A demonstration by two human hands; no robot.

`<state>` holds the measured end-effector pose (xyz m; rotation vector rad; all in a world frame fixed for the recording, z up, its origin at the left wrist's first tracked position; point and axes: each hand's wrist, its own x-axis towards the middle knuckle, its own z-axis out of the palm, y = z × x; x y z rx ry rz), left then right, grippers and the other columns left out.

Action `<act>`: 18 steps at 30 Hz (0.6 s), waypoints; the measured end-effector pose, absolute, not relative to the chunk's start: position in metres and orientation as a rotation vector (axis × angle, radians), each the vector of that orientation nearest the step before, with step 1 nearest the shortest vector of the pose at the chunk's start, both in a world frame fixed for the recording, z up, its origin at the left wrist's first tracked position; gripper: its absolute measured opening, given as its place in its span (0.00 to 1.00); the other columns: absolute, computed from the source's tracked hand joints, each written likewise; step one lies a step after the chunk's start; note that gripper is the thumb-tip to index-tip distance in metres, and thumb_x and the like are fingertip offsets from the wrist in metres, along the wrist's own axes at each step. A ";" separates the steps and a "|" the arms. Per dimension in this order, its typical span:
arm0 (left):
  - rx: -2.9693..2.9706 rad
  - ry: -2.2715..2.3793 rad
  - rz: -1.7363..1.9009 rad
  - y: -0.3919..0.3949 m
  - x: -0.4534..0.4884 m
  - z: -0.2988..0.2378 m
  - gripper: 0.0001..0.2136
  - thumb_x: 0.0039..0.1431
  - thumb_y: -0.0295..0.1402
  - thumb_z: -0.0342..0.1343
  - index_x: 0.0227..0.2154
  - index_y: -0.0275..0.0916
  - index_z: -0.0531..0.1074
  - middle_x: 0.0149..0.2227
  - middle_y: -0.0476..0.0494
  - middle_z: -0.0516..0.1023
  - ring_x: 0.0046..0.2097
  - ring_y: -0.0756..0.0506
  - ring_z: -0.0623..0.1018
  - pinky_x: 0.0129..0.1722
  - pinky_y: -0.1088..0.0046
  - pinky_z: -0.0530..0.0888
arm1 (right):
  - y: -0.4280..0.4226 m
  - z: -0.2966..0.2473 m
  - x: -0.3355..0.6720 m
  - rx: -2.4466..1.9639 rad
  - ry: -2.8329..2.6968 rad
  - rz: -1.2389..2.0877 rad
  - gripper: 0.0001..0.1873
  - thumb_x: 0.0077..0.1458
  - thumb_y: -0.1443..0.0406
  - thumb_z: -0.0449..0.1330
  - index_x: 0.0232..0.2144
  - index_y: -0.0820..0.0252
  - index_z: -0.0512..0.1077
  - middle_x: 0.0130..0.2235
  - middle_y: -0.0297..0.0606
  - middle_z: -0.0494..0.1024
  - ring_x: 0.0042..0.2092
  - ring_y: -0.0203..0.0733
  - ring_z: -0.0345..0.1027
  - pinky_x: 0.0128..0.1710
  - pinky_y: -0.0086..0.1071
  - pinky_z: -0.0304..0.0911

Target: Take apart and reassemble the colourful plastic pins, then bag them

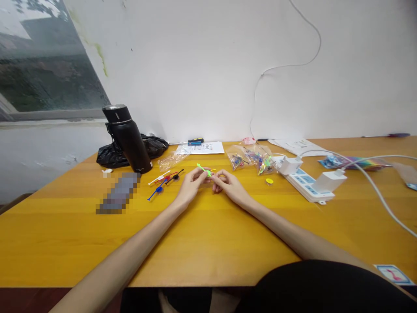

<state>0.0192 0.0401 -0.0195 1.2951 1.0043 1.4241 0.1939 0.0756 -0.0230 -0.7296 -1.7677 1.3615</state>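
Observation:
A bright green arrow-shaped spinner (203, 168) is held between my hands above the middle of the table. My left hand (193, 184) pinches it, its pointed tip sticking up past the fingers. The thumb and index finger of my right hand (230, 186) close on its round middle from the other side; the other fingers are curled. Just behind the hands a yellow arrow (213, 170) partly shows. To the left of my left hand lie several similar arrow spinners: white (158, 178), red (167, 178), black (176, 177) and blue (158, 190).
A black bottle (128, 141) stands by a black plastic bag (153, 147), behind a blurred-out flat object (120, 193). Bags of small coloured parts (249, 157) and a yellow disc (269, 181) lie right. A power strip (304, 184) with chargers and cables (374, 184) occupies the right side.

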 end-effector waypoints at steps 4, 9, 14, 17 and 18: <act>1.315 1.083 1.469 0.043 0.014 -0.019 0.20 0.62 0.50 0.58 0.46 0.39 0.77 0.46 0.41 0.81 0.46 0.43 0.80 0.45 0.69 0.75 | 0.069 -0.018 0.194 -0.648 -1.937 1.391 0.22 0.64 0.46 0.58 0.34 0.58 0.71 0.29 0.35 0.79 0.31 0.38 0.72 0.36 0.33 0.67; 1.332 1.217 1.544 0.045 0.007 -0.014 0.16 0.65 0.46 0.54 0.44 0.40 0.77 0.41 0.43 0.81 0.47 0.43 0.79 0.46 0.69 0.73 | 0.063 -0.017 0.194 -0.612 -2.072 1.388 0.20 0.67 0.50 0.57 0.35 0.59 0.74 0.30 0.36 0.79 0.33 0.39 0.71 0.38 0.33 0.67; 1.407 1.192 1.577 0.047 0.003 -0.010 0.14 0.67 0.45 0.52 0.43 0.40 0.75 0.42 0.43 0.80 0.46 0.44 0.78 0.45 0.70 0.71 | 0.065 -0.018 0.196 -0.615 -2.093 1.383 0.19 0.68 0.51 0.55 0.36 0.59 0.74 0.30 0.36 0.79 0.33 0.39 0.71 0.38 0.33 0.66; 1.589 1.196 1.541 0.044 0.000 -0.005 0.14 0.68 0.45 0.51 0.41 0.41 0.73 0.41 0.44 0.80 0.44 0.44 0.77 0.44 0.71 0.70 | 0.064 -0.017 0.198 -0.615 -2.104 1.382 0.19 0.68 0.51 0.55 0.36 0.59 0.74 0.31 0.36 0.79 0.34 0.40 0.72 0.39 0.33 0.66; 1.678 1.235 1.509 0.042 -0.001 -0.003 0.14 0.68 0.45 0.51 0.40 0.41 0.73 0.40 0.44 0.79 0.43 0.44 0.76 0.44 0.71 0.69 | 0.064 -0.017 0.199 -0.613 -2.105 1.386 0.18 0.68 0.51 0.56 0.36 0.59 0.74 0.31 0.37 0.79 0.34 0.40 0.72 0.40 0.34 0.66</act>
